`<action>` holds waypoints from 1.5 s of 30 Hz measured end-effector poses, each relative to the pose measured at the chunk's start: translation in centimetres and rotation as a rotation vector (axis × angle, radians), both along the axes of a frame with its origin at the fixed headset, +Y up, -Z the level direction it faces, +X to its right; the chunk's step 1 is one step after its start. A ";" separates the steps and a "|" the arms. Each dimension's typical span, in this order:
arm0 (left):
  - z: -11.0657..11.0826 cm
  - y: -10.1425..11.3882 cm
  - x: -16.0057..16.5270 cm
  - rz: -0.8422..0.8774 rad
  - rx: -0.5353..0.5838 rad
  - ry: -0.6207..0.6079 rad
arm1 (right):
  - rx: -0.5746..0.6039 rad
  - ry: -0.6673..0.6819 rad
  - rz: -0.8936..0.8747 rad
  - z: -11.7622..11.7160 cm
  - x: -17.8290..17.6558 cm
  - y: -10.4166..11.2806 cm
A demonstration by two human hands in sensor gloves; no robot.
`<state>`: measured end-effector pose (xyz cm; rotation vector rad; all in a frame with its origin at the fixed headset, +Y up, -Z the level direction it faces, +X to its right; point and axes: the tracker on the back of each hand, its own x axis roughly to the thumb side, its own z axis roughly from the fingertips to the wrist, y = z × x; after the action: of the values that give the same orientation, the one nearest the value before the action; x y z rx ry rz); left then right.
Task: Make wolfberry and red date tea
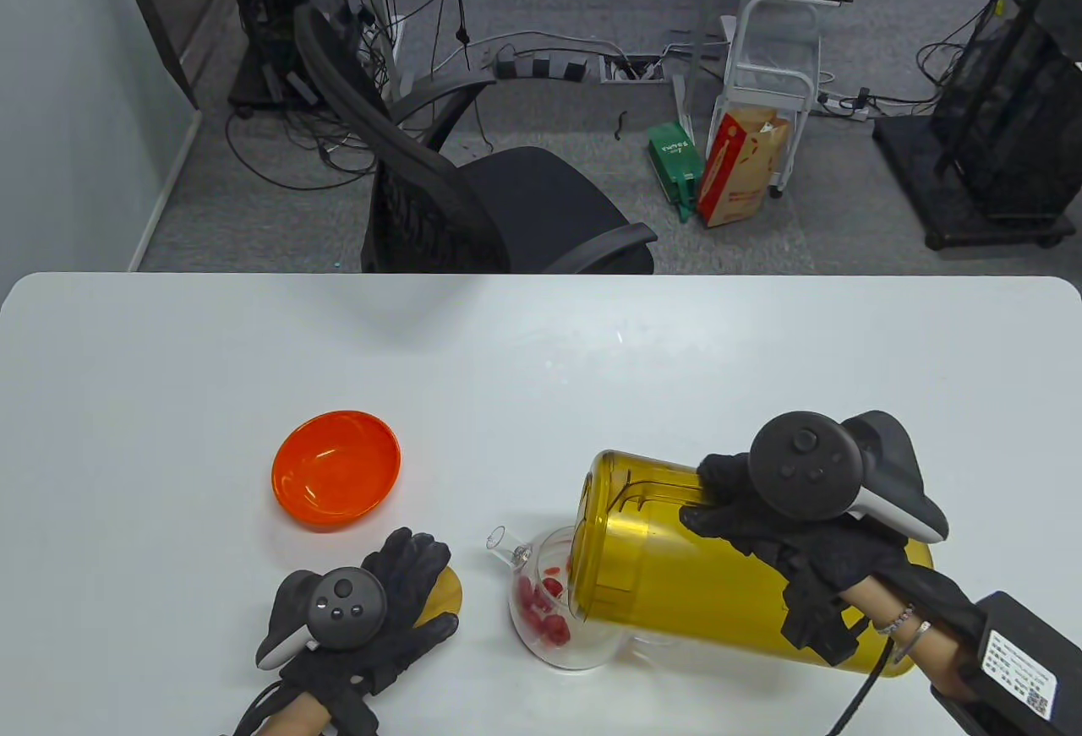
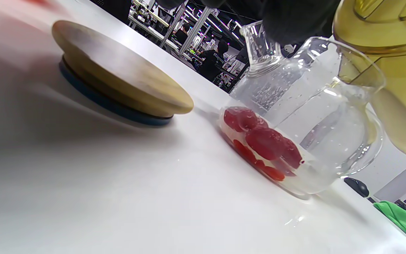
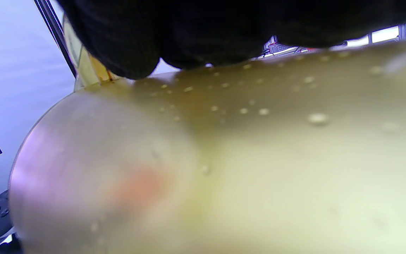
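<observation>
Teapot (image 1: 558,609), clear glass, sat low centre of the table view, red dates (image 1: 545,611) inside | right hand (image 1: 786,533) gripped yellow pitcher (image 1: 727,567), tipped over its mouth | left hand (image 1: 380,609) lay flat on wooden lid (image 2: 118,88), grasping nothing | pour slowly, spout over rim | orange bowl (image 1: 336,470) further back, centre-left.

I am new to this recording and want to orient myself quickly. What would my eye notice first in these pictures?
The big yellow pitcher, tipped on its side by the right hand, its mouth over the glass teapot at the near edge of the table. Red dates lie at the teapot's bottom. To the left, the left hand rests on a wooden lid, with an orange bowl behind it.
</observation>
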<state>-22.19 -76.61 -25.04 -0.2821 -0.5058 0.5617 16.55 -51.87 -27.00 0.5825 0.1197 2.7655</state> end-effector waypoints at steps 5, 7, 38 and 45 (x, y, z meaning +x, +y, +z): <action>0.0 0.0 0.0 0.000 0.000 0.000 | 0.001 0.002 0.004 0.0 -0.1 0.0; 0.0 0.0 0.0 0.000 0.000 0.000 | 0.002 0.002 0.004 0.0 -0.1 0.0; 0.0 -0.1 0.1 -0.001 -0.002 -0.006 | 0.004 0.002 0.018 0.1 -0.2 0.2; 0.0 0.0 0.1 0.000 0.001 -0.007 | 0.005 0.002 0.020 0.1 -0.3 0.2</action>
<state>-22.13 -76.64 -25.03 -0.2828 -0.5125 0.5606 16.27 -51.70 -26.86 0.5885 0.1201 2.7852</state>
